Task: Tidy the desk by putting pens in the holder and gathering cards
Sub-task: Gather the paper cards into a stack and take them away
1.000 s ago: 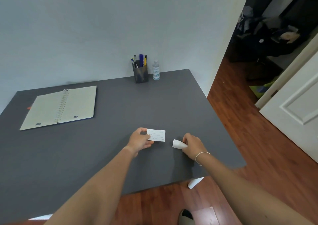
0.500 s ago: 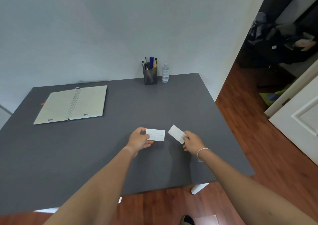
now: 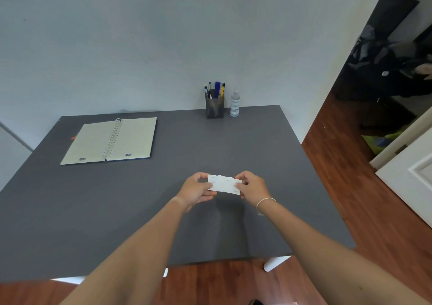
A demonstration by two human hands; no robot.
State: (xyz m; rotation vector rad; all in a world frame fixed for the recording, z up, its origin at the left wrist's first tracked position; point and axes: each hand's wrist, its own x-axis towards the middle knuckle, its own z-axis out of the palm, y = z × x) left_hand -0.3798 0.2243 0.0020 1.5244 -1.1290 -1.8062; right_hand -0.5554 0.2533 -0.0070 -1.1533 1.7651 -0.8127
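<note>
Two white cards [image 3: 224,183] overlap in the air just above the grey desk [image 3: 163,206], near its front middle. My left hand [image 3: 196,190] pinches their left end and my right hand [image 3: 253,187] pinches their right end. How neatly the cards line up is unclear; a corner of one sticks out at the top. At the back of the desk stands a dark pen holder [image 3: 214,107] with several pens [image 3: 217,90] upright in it.
An open spiral notebook [image 3: 109,140] lies at the back left. A small clear bottle [image 3: 235,104] stands right of the pen holder. The desk's right edge drops to a wooden floor [image 3: 364,188], with a white door [image 3: 413,171] beyond.
My right hand lifted its card off the desk and brought it left onto the card in my left hand. Both hands now hold the overlapped cards together.
</note>
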